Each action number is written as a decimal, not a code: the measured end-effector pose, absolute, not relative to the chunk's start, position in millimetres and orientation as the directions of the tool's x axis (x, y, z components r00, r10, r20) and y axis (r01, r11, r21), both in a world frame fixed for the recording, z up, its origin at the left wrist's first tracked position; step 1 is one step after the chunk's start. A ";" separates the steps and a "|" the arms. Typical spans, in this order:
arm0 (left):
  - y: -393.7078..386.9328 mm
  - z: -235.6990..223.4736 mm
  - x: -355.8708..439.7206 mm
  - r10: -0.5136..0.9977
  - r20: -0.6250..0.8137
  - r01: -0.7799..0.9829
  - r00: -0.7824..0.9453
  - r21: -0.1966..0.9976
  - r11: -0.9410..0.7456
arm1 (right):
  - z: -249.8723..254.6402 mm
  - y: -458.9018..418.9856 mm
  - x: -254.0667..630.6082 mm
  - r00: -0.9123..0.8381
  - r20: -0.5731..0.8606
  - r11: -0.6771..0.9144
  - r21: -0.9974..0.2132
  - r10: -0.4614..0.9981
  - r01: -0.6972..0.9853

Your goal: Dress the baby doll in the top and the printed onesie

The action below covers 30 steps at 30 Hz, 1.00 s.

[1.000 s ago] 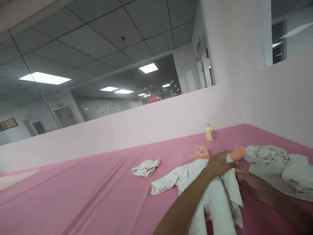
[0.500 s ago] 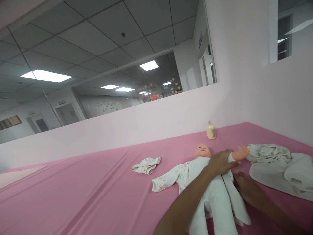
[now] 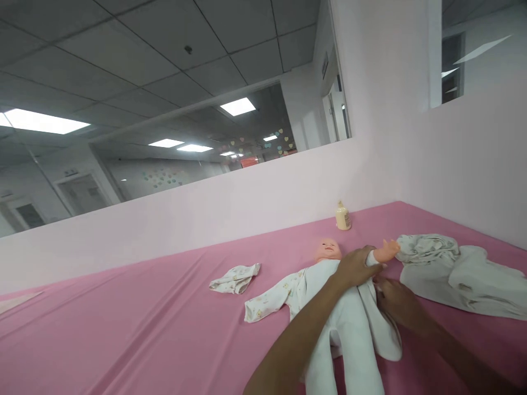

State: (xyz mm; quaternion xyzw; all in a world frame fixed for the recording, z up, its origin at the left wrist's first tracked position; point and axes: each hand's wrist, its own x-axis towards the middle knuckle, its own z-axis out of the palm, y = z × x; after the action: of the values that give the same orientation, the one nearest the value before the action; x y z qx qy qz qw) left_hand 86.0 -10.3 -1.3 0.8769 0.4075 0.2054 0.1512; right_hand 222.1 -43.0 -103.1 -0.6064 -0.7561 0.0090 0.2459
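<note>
A baby doll (image 3: 328, 249) lies on its back on the pink table cover (image 3: 144, 323), dressed in a white printed romper (image 3: 349, 323). My left hand (image 3: 354, 267) is wrapped round the doll's raised arm near the white cuff, the doll's bare hand (image 3: 389, 249) sticking out past it. My right hand (image 3: 393, 299) lies low beside the doll's body, fingers curled on the loose white flap of the garment. The romper's other sleeve (image 3: 267, 299) lies flat and empty to the left.
A small cream bottle (image 3: 342, 216) stands by the pink wall behind the doll. A crumpled printed cloth and white blanket (image 3: 453, 269) lie to the right. A small folded baby garment (image 3: 234, 278) rests left of the doll. Walls close the corner at right.
The view has swung slightly, so everything sits a little further left. My right hand has moved up closer to the doll's raised arm and the garment flap. My left hand keeps its hold.
</note>
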 end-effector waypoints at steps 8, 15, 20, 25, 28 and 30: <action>-6.5 1.4 86.6 0.741 0.269 0.591 0.616 0.465 -0.660 | -91.3 -15.4 255.6 -0.135 0.559 0.136 0.039 0.818 0.990; -6.1 3.9 88.5 0.756 0.248 0.601 0.605 0.480 -0.639 | -85.9 -17.2 247.6 0.028 0.562 0.008 -0.061 0.826 0.998; -7.5 5.1 88.6 0.754 0.246 0.604 0.609 0.472 -0.642 | -77.7 -25.8 238.6 0.068 0.472 -0.006 -0.130 0.879 0.992; -7.2 4.9 87.6 0.743 0.256 0.597 0.619 0.461 -0.656 | -76.9 -33.7 229.4 0.157 0.330 -0.093 -0.200 0.931 0.975; -7.1 4.9 86.6 0.734 0.271 0.586 0.622 0.461 -0.667 | -75.7 -36.9 227.7 0.220 0.292 -0.132 -0.292 0.931 0.947; -6.5 4.1 86.4 0.733 0.266 0.585 0.626 0.461 -0.667 | -75.1 -37.3 227.9 0.211 0.296 -0.097 -0.359 0.932 0.928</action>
State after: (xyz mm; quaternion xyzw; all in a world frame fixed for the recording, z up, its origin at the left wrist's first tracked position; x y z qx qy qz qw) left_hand 86.4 -6.5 4.1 0.8860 0.3718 0.2204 0.1678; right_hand 227.9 -37.3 -75.1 -0.7405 -0.6280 0.0034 0.2394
